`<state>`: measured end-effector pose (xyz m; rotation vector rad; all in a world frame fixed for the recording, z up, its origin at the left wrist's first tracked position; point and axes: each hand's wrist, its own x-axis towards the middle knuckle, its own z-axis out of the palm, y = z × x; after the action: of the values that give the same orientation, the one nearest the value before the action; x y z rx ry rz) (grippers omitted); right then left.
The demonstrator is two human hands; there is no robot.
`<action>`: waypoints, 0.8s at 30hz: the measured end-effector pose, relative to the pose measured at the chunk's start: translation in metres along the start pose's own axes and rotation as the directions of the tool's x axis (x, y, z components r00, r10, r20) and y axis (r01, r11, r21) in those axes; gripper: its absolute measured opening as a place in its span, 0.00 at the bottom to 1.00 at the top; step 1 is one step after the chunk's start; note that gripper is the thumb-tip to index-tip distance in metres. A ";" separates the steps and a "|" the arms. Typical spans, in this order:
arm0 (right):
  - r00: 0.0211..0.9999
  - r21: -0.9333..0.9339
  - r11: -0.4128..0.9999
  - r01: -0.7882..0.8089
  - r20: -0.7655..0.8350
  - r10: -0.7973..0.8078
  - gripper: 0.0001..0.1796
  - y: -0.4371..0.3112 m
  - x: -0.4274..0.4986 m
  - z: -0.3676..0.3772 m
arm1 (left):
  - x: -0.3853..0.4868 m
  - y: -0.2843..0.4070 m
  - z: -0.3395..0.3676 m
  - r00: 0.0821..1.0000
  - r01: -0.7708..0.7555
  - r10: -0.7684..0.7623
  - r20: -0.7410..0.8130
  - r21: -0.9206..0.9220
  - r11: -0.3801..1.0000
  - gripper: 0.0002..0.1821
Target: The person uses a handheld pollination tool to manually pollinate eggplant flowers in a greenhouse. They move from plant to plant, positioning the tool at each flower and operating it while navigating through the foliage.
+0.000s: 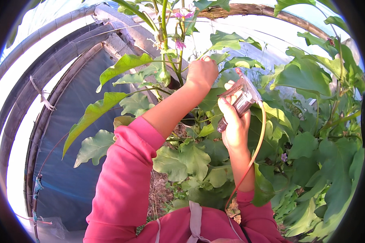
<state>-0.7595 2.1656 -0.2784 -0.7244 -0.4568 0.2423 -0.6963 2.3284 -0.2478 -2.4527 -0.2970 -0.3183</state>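
Observation:
My left hand reaches up into an eggplant plant, fingers curled beside a leaf stalk right of the main stem. Whatever lies between those fingertips is hidden. In my right hand is a clear plastic trigger tool, its nozzle end pointing up; a thin tube runs from it down towards my waist. A dark eggplant hangs under its green calyx, left of my left wrist. Another dark fruit shows below my forearm. Purple flowers hang above.
Curved bamboo poles and plastic sheeting form a wall on the left. A concrete post slants behind the plant. Dense eggplant leaves fill the right side. Thin string crosses the top.

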 end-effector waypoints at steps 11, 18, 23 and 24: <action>0.994 -0.020 0.998 -0.058 0.086 0.060 0.22 0.006 0.024 -0.016 | -0.030 -0.008 -0.005 0.953 0.010 -0.294 -0.071 -0.964 0.266 0.14; 0.975 -0.162 0.987 -0.018 0.214 0.053 0.14 0.005 0.030 -0.031 | -0.029 0.002 0.004 0.922 0.033 -0.331 0.200 -0.894 -0.447 0.15; 0.963 -0.233 0.966 -0.113 0.213 0.164 0.18 -0.005 0.032 -0.031 | -0.027 0.006 -0.002 0.912 0.026 -0.316 0.261 -0.806 -0.591 0.10; 0.961 -0.265 0.956 -0.128 0.204 0.185 0.18 -0.008 0.031 -0.029 | -0.028 0.006 -0.003 0.915 0.010 -0.311 0.256 -0.785 -0.620 0.11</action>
<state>-0.7178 2.1543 -0.2825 -0.9878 -0.6556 0.4263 -0.7215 2.3184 -0.2573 -4.2423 -0.5826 -1.9022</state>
